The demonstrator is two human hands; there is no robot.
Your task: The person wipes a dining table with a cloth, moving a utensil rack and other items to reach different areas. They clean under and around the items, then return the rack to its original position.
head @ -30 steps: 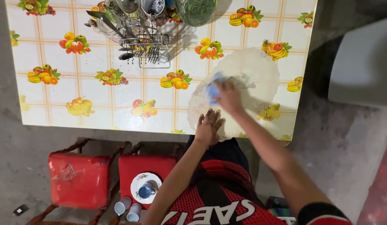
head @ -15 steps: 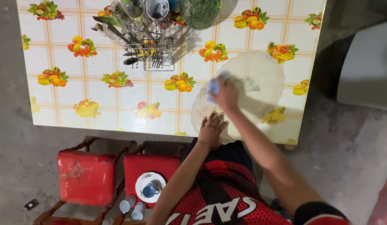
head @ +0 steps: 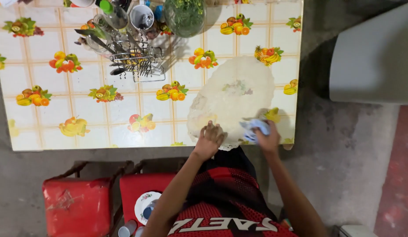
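My right hand (head: 267, 139) is closed around a small bunched blue-and-white cloth (head: 253, 127), pressing it onto the near right part of a large pale plate (head: 233, 94) that lies flat on the counter (head: 125, 109). The cloth is a crumpled wad, a little longer left to right than near to far, and its free end sticks out to the left of my fingers, toward my other hand. My left hand (head: 209, 139) lies open, fingers spread and pointing away from me, pushing down on the near left rim of the plate; the two hands are apart, with a bare stretch of the rim between them. The plate is roughly oval, its long axis running from near left to far right, and it sits at the right end of the fruit-patterned counter, close to the near edge. A wire rack of utensils (head: 136, 61) and a glass bowl of greens (head: 185, 16) stand at the far side, well apart from the plate. Two red stools (head: 76, 206) stand below the near edge, to my left.
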